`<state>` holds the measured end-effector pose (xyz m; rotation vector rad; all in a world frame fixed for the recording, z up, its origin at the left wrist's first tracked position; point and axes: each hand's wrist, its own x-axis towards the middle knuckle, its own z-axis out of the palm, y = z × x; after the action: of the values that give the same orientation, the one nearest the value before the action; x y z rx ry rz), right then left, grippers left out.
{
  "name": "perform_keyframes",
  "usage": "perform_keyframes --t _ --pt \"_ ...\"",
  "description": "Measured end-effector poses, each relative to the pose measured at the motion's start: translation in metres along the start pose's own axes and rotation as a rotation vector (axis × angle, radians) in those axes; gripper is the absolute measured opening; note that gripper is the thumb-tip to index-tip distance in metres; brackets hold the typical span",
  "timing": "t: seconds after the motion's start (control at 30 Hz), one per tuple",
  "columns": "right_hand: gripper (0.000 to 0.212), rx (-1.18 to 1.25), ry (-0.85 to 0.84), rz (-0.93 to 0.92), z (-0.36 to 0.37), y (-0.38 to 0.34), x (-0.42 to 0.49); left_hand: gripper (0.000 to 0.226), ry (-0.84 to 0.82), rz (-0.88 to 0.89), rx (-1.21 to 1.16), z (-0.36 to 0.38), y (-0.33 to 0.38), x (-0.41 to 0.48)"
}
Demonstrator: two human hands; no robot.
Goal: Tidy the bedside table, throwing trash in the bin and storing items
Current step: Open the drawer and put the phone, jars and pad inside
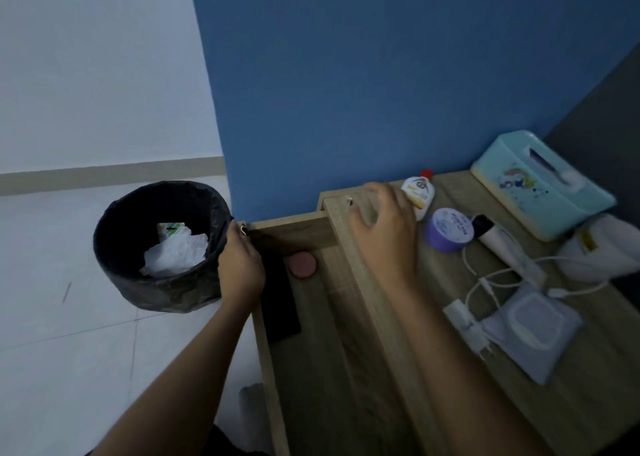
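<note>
Trash looks dealt with: crumpled white paper (173,254) lies in the round black-lined bin (104,227) on the floor. Storing seems barely begun. The open wooden drawer (311,351) holds a flat black slab (280,303) and a pink disc (303,264), while the white red-capped bottle (419,195), purple round tub (448,229), white charger cable (465,311) and grey wipes pack (533,327) crowd the light wooden table (595,369). The left hand (239,263) grips the drawer's front corner. The right hand (384,227), fingers spread and empty, hovers just beside the bottle. A blue wall closes off the back, and the drawer's middle lies free.

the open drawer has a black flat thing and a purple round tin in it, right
Not quite: in the head view the round thing in the drawer is pink. The purple tin sits on the tabletop, outside it. The black flat thing is in the drawer.
</note>
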<state>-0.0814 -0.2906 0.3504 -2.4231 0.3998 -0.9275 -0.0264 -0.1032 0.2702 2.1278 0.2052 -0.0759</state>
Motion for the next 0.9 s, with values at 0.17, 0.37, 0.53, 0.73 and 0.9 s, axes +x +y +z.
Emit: perform_keyframes --t 0.17,0.37,0.53,0.73,0.9 --pt "0.070 -0.177 -0.045 0.085 -0.042 0.068 0.018 0.042 0.009 0.001 -0.006 -0.001 0.001 -0.002" --pt "0.088 -0.285 -0.173 0.336 -0.058 0.109 -0.005 0.043 0.006 -0.009 -0.019 -0.003 0.000 -0.002" --pt "0.083 -0.254 -0.141 0.383 -0.058 0.115 -0.008 0.040 0.018 0.002 -0.004 -0.004 0.002 -0.004" --pt "0.079 -0.145 -0.073 0.294 -0.058 0.078 -0.001 0.041 0.025 0.030 -0.005 -0.004 0.001 -0.003" --pt "0.075 0.141 -0.090 0.202 -0.038 0.000 -0.012 0.044 0.003 0.010 0.001 -0.002 0.004 -0.003"
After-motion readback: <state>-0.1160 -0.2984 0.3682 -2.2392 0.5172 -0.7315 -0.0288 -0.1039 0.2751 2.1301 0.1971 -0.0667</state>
